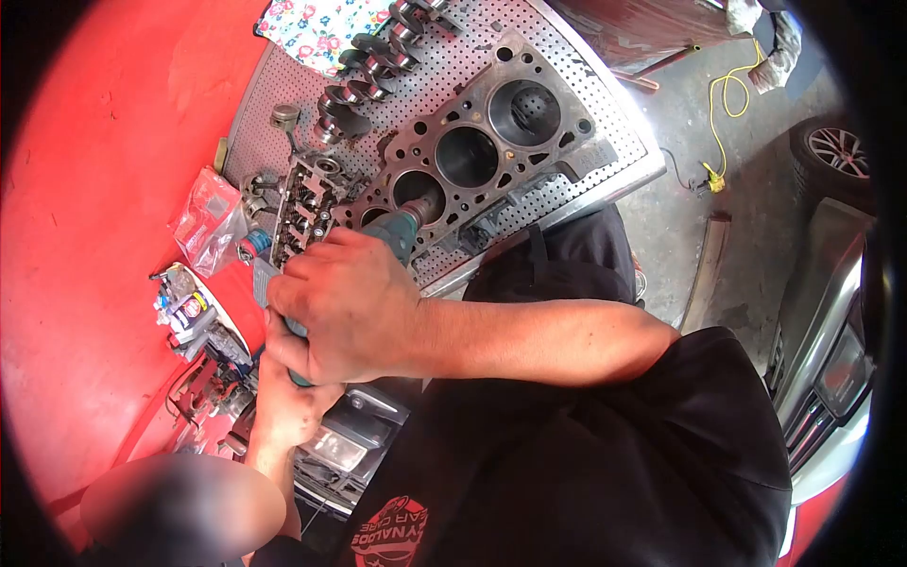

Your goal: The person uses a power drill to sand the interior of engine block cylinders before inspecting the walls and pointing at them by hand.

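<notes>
Drill should stay square to the bore, right hand's fingers wrapping it, left hand's too hidden to tell.

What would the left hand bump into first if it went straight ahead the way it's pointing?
Probably the right hand: it's next in line from the left hand, wrapped around the green tool. It's hard to tell how big the gap is.
</notes>
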`<move>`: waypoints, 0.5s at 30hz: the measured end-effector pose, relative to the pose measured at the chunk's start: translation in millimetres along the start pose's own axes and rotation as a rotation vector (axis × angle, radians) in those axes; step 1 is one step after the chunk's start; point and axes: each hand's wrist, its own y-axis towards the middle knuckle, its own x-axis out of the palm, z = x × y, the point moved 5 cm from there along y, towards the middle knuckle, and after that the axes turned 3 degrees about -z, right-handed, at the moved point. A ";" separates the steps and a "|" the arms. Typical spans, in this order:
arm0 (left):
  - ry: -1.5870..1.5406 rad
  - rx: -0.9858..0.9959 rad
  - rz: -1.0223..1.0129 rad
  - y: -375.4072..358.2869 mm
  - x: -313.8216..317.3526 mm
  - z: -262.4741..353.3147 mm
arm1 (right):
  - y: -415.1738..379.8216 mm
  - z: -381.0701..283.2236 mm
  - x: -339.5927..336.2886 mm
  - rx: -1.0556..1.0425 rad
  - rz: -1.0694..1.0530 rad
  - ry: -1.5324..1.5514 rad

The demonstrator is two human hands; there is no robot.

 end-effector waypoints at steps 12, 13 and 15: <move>0.108 -0.004 0.028 -22.7 -9.1 16.4 | 6.0 -21.0 3.6 -0.022 -0.126 0.024; 0.093 0.012 0.024 -22.5 -9.2 15.8 | 6.8 -21.1 3.5 -0.022 -0.136 0.026; 0.116 -0.008 0.029 -21.0 -8.9 14.4 | 6.1 -20.9 3.0 -0.022 -0.114 0.035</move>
